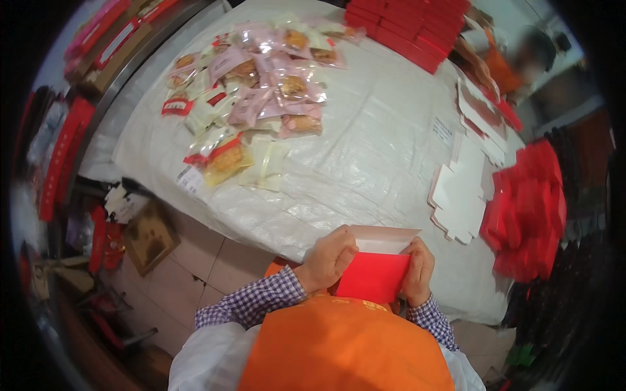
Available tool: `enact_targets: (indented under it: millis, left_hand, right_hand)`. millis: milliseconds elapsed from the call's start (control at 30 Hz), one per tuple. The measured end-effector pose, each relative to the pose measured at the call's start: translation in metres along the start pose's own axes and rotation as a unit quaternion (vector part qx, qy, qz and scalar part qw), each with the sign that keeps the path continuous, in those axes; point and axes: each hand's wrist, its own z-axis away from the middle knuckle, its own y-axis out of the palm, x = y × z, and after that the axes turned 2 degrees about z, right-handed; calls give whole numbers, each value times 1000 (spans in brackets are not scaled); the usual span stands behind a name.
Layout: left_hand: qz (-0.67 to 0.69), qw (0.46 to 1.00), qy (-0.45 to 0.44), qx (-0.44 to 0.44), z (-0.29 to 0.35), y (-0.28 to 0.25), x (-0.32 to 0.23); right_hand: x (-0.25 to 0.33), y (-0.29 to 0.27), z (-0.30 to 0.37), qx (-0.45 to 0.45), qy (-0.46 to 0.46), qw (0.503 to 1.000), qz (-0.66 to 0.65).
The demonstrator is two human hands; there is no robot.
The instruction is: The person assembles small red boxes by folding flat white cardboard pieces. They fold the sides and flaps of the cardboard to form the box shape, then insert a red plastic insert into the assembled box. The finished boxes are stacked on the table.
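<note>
Close to my body, at the table's near edge, I hold a red box (373,275) with a pale inside between both hands. My left hand (329,259) is closed on its left side, thumb over the edge. On the opposite side my right hand (417,270) grips it with curled fingers. A pale flap (381,240) stands up along the box's far side. Whether anything lies inside the box cannot be made out.
Several wrapped pastries (261,85) are heaped at the far left of the white-covered table (365,150). Stacked red boxes (404,29) stand at the back. Flat white cardboard blanks (460,192) and red boxes (527,208) lie to the right. Another person (521,62) is at the far right.
</note>
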Motion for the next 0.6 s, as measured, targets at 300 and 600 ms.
enact_targets:
  millis: [300, 600]
  left_hand:
    - [-62, 980, -85, -167, 31, -34, -2]
    - [-166, 893, -172, -382, 96, -107, -28]
  right_hand:
    - [13, 57, -79, 18, 58, 982, -181]
    - [21, 223, -185, 283, -338, 873, 211]
